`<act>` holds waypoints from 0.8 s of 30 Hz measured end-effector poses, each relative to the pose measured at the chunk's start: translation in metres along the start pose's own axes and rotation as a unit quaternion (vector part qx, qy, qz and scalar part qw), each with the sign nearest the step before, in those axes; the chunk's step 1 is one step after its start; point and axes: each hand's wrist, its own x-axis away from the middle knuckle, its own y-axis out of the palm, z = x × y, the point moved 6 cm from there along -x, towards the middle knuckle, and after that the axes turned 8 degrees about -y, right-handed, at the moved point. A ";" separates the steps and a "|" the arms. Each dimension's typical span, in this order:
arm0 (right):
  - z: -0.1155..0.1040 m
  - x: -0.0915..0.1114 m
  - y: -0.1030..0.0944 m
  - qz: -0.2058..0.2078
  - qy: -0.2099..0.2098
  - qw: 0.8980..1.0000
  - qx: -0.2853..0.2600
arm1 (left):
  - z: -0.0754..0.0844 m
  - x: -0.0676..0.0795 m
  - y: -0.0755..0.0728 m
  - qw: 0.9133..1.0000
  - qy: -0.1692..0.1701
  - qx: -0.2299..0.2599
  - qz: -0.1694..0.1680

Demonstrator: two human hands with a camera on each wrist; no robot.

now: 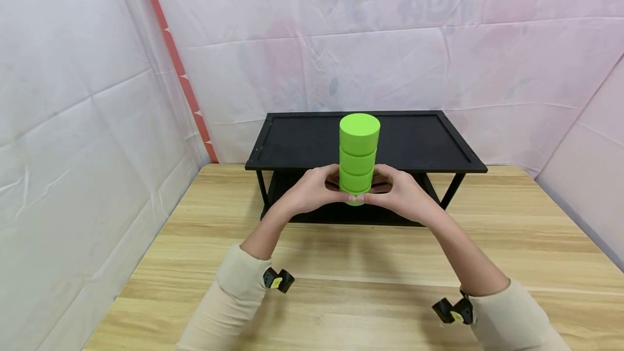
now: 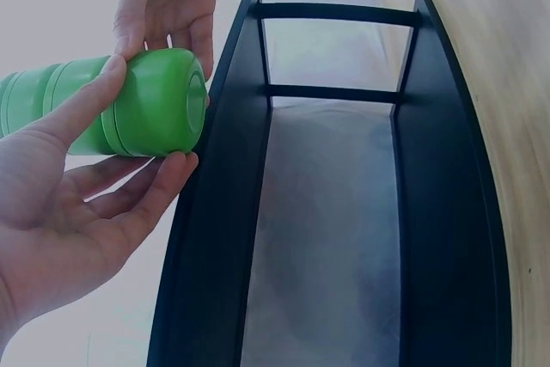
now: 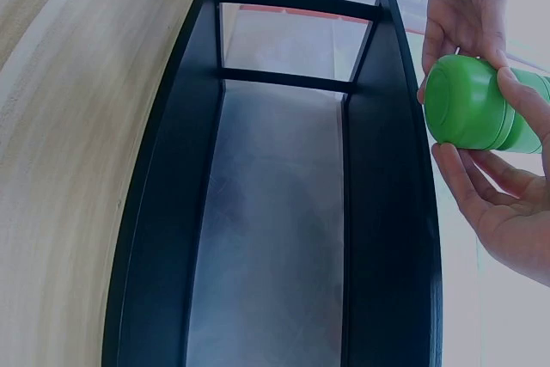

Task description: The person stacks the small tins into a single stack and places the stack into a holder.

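A tall green cylinder (image 1: 359, 145), ringed by grooves like several round pieces stacked, stands upright between both hands. My left hand (image 1: 314, 191) holds its lower part from the left, thumb across the front. From the right, my right hand (image 1: 402, 194) grips the same part, and the thumb tips meet in front. The left wrist view shows the cylinder's rounded base (image 2: 196, 100) close to the top board of a black two-tier rack (image 2: 210, 212). Whether base and board touch, I cannot tell. Fingers behind the cylinder are partly hidden in the head view.
The black rack stands on a wooden table (image 1: 312, 297) near its back edge, with a lower shelf (image 1: 341, 215) and slanted legs (image 1: 452, 191). White sheeting (image 1: 390, 69) hangs behind and at both sides. A small black camera sits at each wrist.
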 end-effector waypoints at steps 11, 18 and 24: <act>0.000 -0.005 0.000 -0.004 -0.006 1.000 -0.013 | -0.002 -0.001 -0.002 1.000 -0.007 0.012 0.002; -0.001 -0.006 -0.003 -0.003 -0.006 1.000 -0.014 | 0.000 -0.003 -0.005 1.000 -0.006 0.019 0.003; -0.001 -0.008 -0.005 0.000 -0.005 1.000 -0.012 | 0.000 -0.004 -0.006 1.000 -0.013 0.022 0.006</act>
